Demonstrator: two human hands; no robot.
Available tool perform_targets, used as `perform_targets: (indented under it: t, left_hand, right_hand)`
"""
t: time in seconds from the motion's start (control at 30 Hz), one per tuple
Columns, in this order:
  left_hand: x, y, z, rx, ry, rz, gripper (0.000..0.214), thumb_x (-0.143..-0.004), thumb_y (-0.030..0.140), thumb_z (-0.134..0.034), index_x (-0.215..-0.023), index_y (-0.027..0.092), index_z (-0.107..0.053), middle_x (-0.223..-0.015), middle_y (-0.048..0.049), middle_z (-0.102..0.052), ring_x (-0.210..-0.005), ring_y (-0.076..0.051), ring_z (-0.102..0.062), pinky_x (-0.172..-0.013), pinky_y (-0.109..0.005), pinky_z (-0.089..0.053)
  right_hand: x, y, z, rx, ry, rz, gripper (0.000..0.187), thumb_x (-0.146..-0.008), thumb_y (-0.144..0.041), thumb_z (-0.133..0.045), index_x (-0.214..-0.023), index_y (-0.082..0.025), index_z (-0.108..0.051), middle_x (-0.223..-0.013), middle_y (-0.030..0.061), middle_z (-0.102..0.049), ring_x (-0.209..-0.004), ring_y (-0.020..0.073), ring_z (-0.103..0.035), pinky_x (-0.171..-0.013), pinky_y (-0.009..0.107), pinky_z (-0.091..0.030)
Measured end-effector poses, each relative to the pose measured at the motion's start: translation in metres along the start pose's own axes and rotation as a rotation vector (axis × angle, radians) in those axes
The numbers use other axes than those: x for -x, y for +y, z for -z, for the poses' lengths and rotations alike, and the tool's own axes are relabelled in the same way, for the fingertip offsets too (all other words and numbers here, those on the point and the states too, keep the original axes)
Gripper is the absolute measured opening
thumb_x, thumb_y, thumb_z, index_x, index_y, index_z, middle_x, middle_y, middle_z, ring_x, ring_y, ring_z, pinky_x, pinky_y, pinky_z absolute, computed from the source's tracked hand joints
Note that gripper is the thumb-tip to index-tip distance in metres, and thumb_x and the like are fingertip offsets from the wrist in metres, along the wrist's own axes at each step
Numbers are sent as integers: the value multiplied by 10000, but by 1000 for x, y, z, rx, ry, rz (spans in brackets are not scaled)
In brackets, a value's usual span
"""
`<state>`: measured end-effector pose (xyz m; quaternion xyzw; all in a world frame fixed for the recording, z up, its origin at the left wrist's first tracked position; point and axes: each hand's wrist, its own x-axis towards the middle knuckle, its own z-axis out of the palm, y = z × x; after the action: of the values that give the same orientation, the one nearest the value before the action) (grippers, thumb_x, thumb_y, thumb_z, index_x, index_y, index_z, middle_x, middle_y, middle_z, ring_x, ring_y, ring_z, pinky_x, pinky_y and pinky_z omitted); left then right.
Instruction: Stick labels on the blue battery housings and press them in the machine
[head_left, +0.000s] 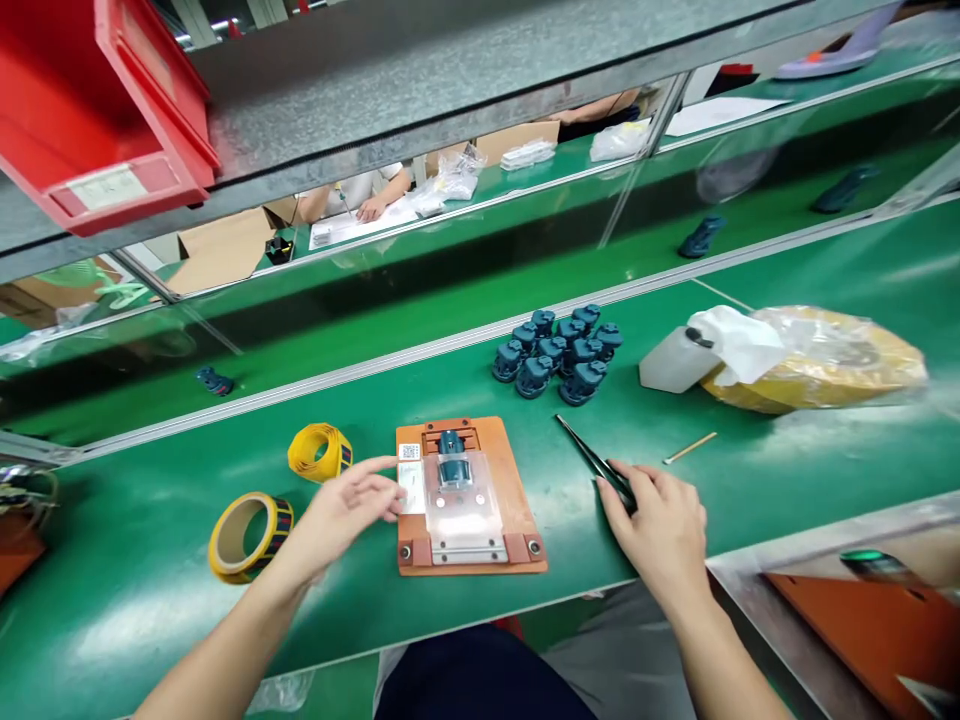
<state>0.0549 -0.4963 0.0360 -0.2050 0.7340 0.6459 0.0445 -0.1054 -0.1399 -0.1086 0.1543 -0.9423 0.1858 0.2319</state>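
Note:
My right hand (660, 520) has its fingers closed around black tweezers (587, 452), whose tips point up and left over the green bench. My left hand (356, 505), fingers apart and holding nothing, is at the left edge of an orange fixture board (517, 490). On that board a clear plastic plate (463, 520) lies over part of a dark teal plastic part (451, 445). Left of my left hand stand two rolls of yellow-edged labels, a smaller label roll (306, 452) behind and a larger label roll (223, 545) nearer me.
Several dark teal parts (551, 350) stand grouped behind the board. To the right are a white bottle (667, 362), a yellow bag in clear plastic (847, 360) and a cotton swab (691, 447). A red bin (112, 110) sits on the overhead shelf. Other people work beyond the conveyor.

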Motion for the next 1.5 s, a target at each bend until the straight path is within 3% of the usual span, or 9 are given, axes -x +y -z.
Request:
perform_targets:
  t: [0.13,0.23,0.37,0.47,0.6,0.7,0.97,1.1,1.5]
  left_hand:
    - [-11,-11,58,-928,370,-233,440,-963,422,-513,-1308,189,-657,-1163,-142,-706,-1082,-321,-632,-1030,-506,-447]
    - [-31,-17,75,-1148,310,-191,452,-957,408,-526,-1345,210,-647,-1159,-154,-712,-1112,-351,-622,-1034,-525,-420]
    - [-61,-17,72,-1069,237,-145,325,-877,403,-645,-1122,219,-756,-1020,-123,-764,-956,-309,-699,-918,-423,-489]
    - [-71,-13,76,-955,245,-117,223,-774,308,-705,-959,206,-778,-820,-75,-760,-797,-273,-711,-817,-370,-515]
    - [-57,-14,87,-693,315,-102,366,-789,370,-670,-1102,195,-743,-824,-47,-768,-766,-227,-728,-784,-333,-550]
    - [-38,-21,87,-471,399,-96,531,-776,483,-712,-1185,144,-708,-948,-99,-792,-879,-240,-754,-825,-335,-578]
    - [-2,-34,72,-69,651,-43,427,-673,484,-848,-921,145,-774,-853,-108,-807,-790,-268,-772,-695,-335,-624]
    - [7,-38,70,10,685,-74,380,-663,445,-879,-895,160,-785,-815,-75,-802,-759,-228,-761,-690,-289,-611]
    - [18,-44,67,79,668,-99,324,-653,399,-887,-871,175,-800,-857,-73,-811,-827,-248,-770,-775,-310,-618]
  right_hand:
    - [-1,-2,1,-5,-7,6,514,-1015,-541,-372,-1128,-171,-711,-1018,144,-669,-942,337,-583,-732,420,-432]
    - [0,0,0,-28,-21,10,525,-1023,-546,-346,-1114,-175,-706,-1011,144,-671,-930,335,-596,-732,427,-446]
    - [-1,3,2,-210,-27,-92,512,-1006,-587,-373,-1105,-191,-683,-1034,138,-679,-967,332,-635,-796,455,-486]
    - [-8,-3,10,-573,-39,-340,455,-954,-598,-512,-1202,-236,-629,-977,86,-707,-795,253,-671,-756,421,-526]
    - [-33,-31,24,-1181,-61,-613,468,-854,-556,-694,-1219,-271,-635,-851,22,-675,-646,171,-616,-639,334,-549]
    - [-57,-69,32,-1534,-256,-683,415,-822,-542,-728,-1130,-265,-697,-934,56,-686,-793,200,-670,-745,359,-594]
    - [-95,-202,40,-1807,-832,-467,341,-766,-457,-848,-980,-223,-722,-893,38,-732,-716,154,-700,-764,325,-624]
    - [-105,-251,35,-1801,-938,-368,382,-669,-358,-929,-939,-188,-719,-859,15,-736,-744,151,-729,-800,311,-631]
    - [-109,-288,21,-1694,-1018,-221,423,-628,-409,-934,-873,-164,-692,-822,31,-744,-764,176,-730,-797,338,-612]
